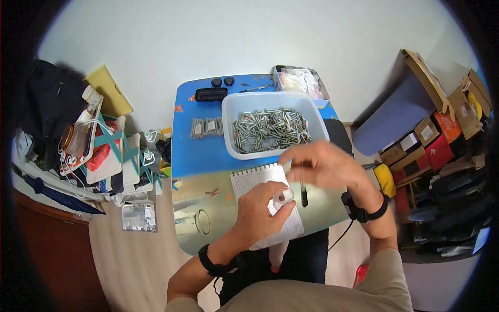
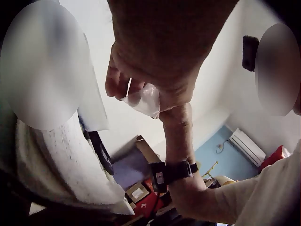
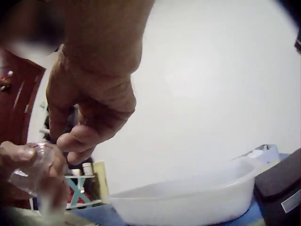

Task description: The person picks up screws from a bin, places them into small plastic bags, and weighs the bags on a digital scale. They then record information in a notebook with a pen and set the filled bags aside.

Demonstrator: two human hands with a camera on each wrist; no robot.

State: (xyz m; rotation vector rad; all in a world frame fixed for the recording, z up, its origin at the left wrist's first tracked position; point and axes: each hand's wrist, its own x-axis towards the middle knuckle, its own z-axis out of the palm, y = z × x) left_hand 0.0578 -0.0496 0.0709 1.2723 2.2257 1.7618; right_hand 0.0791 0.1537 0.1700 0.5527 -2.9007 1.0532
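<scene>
My left hand [image 1: 262, 210] pinches a small clear plastic bag [image 1: 283, 197] over the notepad, the bag's mouth spread between thumb and fingers. In the left wrist view the bag [image 2: 146, 101] shows pale and see-through below the palm. My right hand [image 1: 325, 164] hovers between the bag and a translucent plastic tub [image 1: 228, 125], slightly blurred. Its fingers are loosely bent, and no object shows between them in the right wrist view. Many metal screws or bolts [image 1: 270, 130] fill the tub's bottom. Beneath the hands lies a spiral notepad [image 1: 249, 179] with writing.
Small bags of metal pieces [image 1: 205, 128] lie left of the tub, near a black tray [image 1: 211, 94]. Behind stands a box with plastic bags [image 1: 301, 80]. A dark pen-like tool [image 1: 304, 196] lies right of the notepad; a drinking glass [image 1: 201, 222] appears at the table's left front.
</scene>
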